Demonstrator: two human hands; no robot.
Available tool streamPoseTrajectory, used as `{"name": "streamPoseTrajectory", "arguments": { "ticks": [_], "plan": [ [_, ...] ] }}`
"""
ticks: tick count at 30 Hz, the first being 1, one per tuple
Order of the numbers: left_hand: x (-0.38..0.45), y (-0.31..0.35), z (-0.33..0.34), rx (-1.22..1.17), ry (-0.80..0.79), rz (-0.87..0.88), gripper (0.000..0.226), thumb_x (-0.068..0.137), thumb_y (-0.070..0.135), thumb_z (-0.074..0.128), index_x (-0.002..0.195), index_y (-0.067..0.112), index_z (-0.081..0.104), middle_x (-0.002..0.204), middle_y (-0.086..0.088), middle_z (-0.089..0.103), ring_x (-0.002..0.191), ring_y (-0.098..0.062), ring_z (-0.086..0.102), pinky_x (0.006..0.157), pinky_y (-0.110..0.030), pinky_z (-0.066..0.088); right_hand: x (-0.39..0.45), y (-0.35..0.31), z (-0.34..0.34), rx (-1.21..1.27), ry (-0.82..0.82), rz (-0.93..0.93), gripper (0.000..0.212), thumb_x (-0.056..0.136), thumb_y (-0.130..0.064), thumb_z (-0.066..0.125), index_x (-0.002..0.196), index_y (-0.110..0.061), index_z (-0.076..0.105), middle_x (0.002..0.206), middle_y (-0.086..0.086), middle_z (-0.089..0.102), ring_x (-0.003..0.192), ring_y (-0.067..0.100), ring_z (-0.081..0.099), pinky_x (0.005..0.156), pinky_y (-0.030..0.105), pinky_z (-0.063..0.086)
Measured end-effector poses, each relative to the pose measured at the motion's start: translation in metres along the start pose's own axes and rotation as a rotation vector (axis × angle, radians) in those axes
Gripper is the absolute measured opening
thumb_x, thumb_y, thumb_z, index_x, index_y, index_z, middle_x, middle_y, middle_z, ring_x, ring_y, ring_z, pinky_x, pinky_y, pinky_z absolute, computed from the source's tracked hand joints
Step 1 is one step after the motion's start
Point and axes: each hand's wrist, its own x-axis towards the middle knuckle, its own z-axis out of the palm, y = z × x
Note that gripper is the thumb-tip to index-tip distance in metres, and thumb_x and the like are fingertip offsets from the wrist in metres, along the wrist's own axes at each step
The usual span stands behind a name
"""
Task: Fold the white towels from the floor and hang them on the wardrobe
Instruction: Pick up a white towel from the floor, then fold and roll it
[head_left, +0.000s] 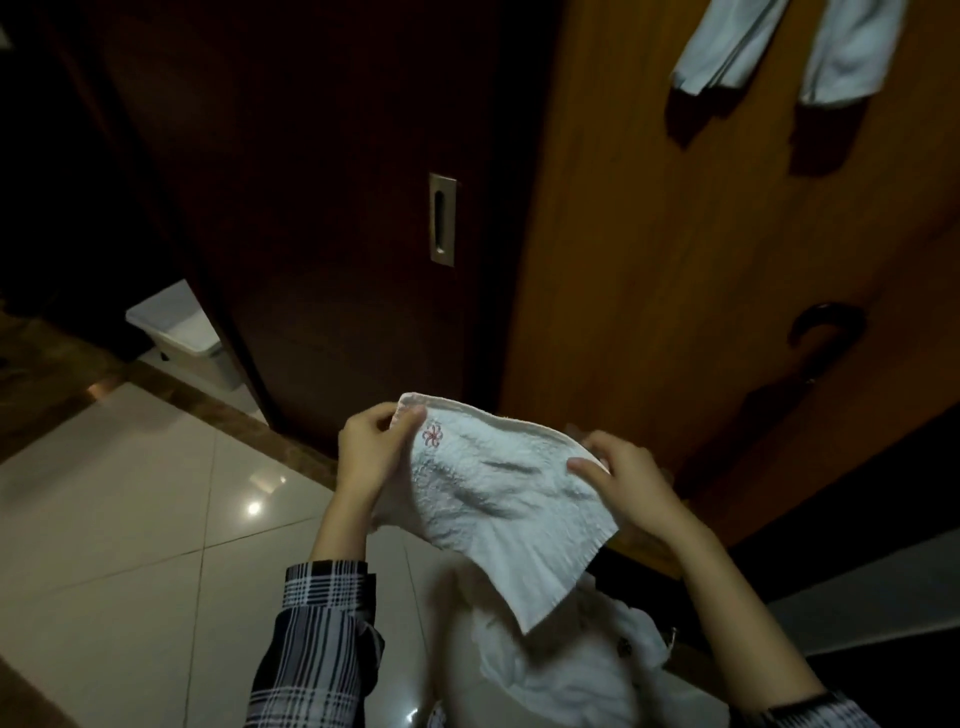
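You hold 1 small white towel (498, 499) spread in the air between your 2 hands, in front of a wardrobe. Your left hand (366, 452) pinches the towel's upper left corner, thumb on the near face and the other fingers curled behind the cloth; a small pink stitched flower (431, 434) sits just right of that thumb. Your right hand (621, 480) grips the upper right edge, thumb pressed on the front and fingers wrapped behind. From your hands the towel hangs down toward you, tapering to a point below and between your wrists. Beneath that point, lower than both hands, a heap of white towels (566, 665) lies on the pale glossy tiled floor (130, 519). Both forearms wear sleeves (317, 639) of dark and white plaid. Beyond your left hand stands the dark wardrobe door (322, 208) with a recessed metal pull (442, 220). Beyond and above your right hand is a lighter wooden door (675, 260) with a dark curved handle (826, 322); far above that hand, 2 folded white towels (789, 47) hang side by side against it. Far left of your left hand, a white bin (182, 332) sits on the floor.
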Motion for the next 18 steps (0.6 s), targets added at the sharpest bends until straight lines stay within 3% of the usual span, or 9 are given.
{"name": "streamPoseTrajectory", "arguments": {
  "ticks": [3,5,6,8,10,12,15,18],
  "plan": [
    [-0.008,0.0,0.004,-0.093,-0.021,-0.033,0.022,0.09,0.03,0.061,0.085,0.011,0.07,0.083,-0.016,0.069,0.074,-0.018,0.063,0.067,-0.035,0.049,-0.012,-0.031,-0.008,0.305,0.053,-0.008,0.03,0.092,-0.022,0.061,0.122,-0.026,0.057,0.085,0.007,0.069,0.063,0.017,0.06,0.061,0.03,0.048],
    [-0.017,0.009,0.008,-0.2,-0.081,0.009,0.013,0.093,0.023,0.059,0.091,0.018,0.071,0.086,-0.006,0.073,0.084,-0.019,0.069,0.075,-0.039,0.055,-0.019,-0.051,-0.011,0.433,0.076,-0.064,0.02,0.093,-0.018,0.059,0.111,-0.024,0.064,0.073,-0.004,0.067,0.055,0.025,0.054,0.056,0.026,0.045],
    [-0.023,0.015,0.01,-0.249,-0.108,0.042,0.013,0.094,0.019,0.058,0.094,0.019,0.071,0.088,-0.004,0.074,0.085,-0.018,0.07,0.075,-0.035,0.056,-0.022,-0.061,-0.012,0.46,0.076,-0.088,0.012,0.094,-0.017,0.058,0.101,-0.021,0.067,0.076,-0.004,0.068,0.062,0.032,0.055,0.059,0.025,0.045],
    [-0.034,0.028,0.014,-0.325,-0.168,0.11,0.016,0.095,0.013,0.055,0.097,0.019,0.07,0.088,-0.001,0.074,0.083,-0.011,0.07,0.069,-0.024,0.054,-0.028,-0.077,-0.014,0.554,0.014,-0.107,0.013,0.094,-0.013,0.057,0.088,-0.015,0.068,0.084,0.01,0.068,0.066,0.031,0.06,0.063,0.025,0.048],
    [-0.041,0.037,0.018,-0.361,-0.227,0.174,0.018,0.095,0.011,0.054,0.1,0.019,0.069,0.09,0.0,0.073,0.083,-0.008,0.068,0.069,-0.019,0.051,-0.035,-0.091,-0.017,0.706,-0.102,-0.085,0.009,0.093,-0.006,0.057,0.091,-0.01,0.065,0.082,0.019,0.068,0.064,0.021,0.066,0.062,0.026,0.054],
    [-0.047,0.044,0.02,-0.389,-0.287,0.233,0.019,0.095,0.013,0.052,0.102,0.018,0.069,0.092,0.0,0.073,0.084,-0.009,0.066,0.072,-0.02,0.051,-0.043,-0.1,-0.021,0.762,-0.171,-0.096,0.017,0.089,0.003,0.059,0.102,-0.007,0.062,0.085,0.018,0.071,0.076,0.024,0.071,0.069,0.027,0.057],
    [-0.056,0.054,0.021,-0.446,-0.35,0.262,0.023,0.096,0.016,0.047,0.1,0.016,0.07,0.088,0.001,0.071,0.083,-0.007,0.064,0.072,-0.018,0.049,-0.046,-0.107,-0.022,0.753,-0.08,-0.129,0.026,0.084,0.011,0.061,0.105,-0.003,0.061,0.083,0.011,0.073,0.079,0.022,0.072,0.072,0.023,0.056],
    [-0.063,0.062,0.022,-0.536,-0.42,0.271,0.034,0.095,0.026,0.042,0.1,0.005,0.068,0.086,-0.009,0.068,0.08,-0.015,0.062,0.071,-0.021,0.049,-0.048,-0.113,-0.019,0.771,0.091,-0.111,0.006,0.086,0.004,0.063,0.09,0.001,0.064,0.068,0.01,0.071,0.061,0.018,0.069,0.057,0.022,0.054]
  ]
}}
